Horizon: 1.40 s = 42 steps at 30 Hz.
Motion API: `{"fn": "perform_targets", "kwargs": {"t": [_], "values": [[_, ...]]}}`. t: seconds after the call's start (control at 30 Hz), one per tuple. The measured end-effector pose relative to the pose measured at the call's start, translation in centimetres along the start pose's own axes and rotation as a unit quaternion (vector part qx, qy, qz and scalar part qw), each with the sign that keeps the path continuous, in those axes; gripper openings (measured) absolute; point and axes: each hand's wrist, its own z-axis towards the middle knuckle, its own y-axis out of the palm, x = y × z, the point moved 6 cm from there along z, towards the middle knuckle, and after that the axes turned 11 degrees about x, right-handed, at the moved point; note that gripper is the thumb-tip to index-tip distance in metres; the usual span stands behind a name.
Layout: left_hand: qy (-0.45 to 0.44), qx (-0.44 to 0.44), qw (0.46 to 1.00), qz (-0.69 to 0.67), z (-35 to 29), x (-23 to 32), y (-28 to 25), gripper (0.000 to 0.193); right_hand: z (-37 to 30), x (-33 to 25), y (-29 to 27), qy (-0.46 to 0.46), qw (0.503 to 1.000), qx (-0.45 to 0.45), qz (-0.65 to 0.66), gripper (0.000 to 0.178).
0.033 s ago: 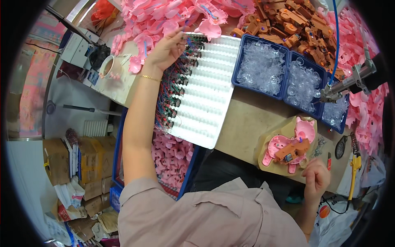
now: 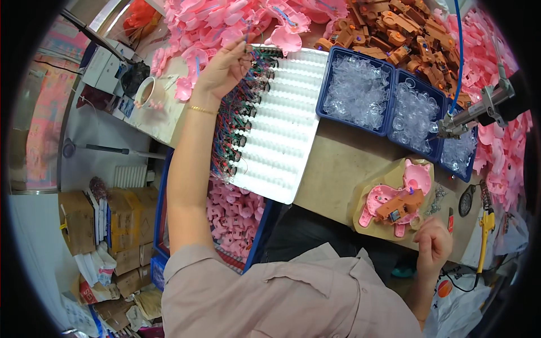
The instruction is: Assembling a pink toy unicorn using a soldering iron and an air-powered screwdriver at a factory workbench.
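Observation:
My left hand (image 2: 226,70) is stretched to the far end of a white ridged foam tray (image 2: 282,129). Its thumb and fingers are pinched together on something thin and dark, too small to name, beside a row of small parts with red, green and blue wires (image 2: 236,115) along the tray's left edge. My right hand (image 2: 434,243) is curled closed at the near right edge of the table; what lies inside its fingers is hidden. Just left of it, a tan fixture block (image 2: 363,194) bears an open pink animal-shaped plastic shell (image 2: 376,198) with a brown plastic housing (image 2: 399,207) in it.
Blue bins (image 2: 389,121) of clear plastic parts stand beyond the fixture. Behind them are piles of brown housings (image 2: 394,31) and pink shells (image 2: 220,19). A metal-tipped tool on an arm (image 2: 468,119) hangs at right. Small screws (image 2: 437,200) and a yellow-handled tool (image 2: 486,228) lie nearby.
My left hand has shifted slightly left, its fingertips drawing a little away from the tray's far corner. My right hand and the fixture are unchanged.

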Motion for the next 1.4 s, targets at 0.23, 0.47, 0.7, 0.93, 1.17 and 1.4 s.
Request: {"fn": "perform_targets", "kwargs": {"t": [0.23, 0.47, 0.7, 0.93, 1.17, 1.4], "values": [[0.021, 0.147, 0.981, 0.127, -9.0, -4.4, 14.1, 0.030, 1.0, -3.2, 2.0, 0.007, 0.995, -0.098, 0.002, 0.007], [-0.043, 0.167, 0.983, 0.055, -15.7, -13.3, 21.5, 0.029, 3.5, -0.8, 5.1, 0.266, 0.952, -0.040, 0.148, 0.029], [-0.116, 0.053, 0.988, 0.093, -14.3, -15.4, 24.0, 0.033, 5.9, 0.5, 3.2, 0.239, 0.944, 0.055, 0.220, 0.036], [-0.151, -0.042, 0.987, 0.013, -15.1, -14.9, 24.7, 0.048, 7.7, 0.8, 4.5, 0.345, 0.889, -0.029, 0.301, 0.014], [-0.165, -0.102, 0.981, -0.028, -14.9, -15.1, 24.9, 0.047, 6.9, 2.3, 5.8, 0.265, 0.933, -0.037, 0.239, 0.014], [-0.095, 0.013, 0.994, 0.057, -14.3, -14.0, 24.5, 0.039, 5.1, -3.9, 1.9, 0.090, 0.995, -0.032, -0.038, 0.011]]}}
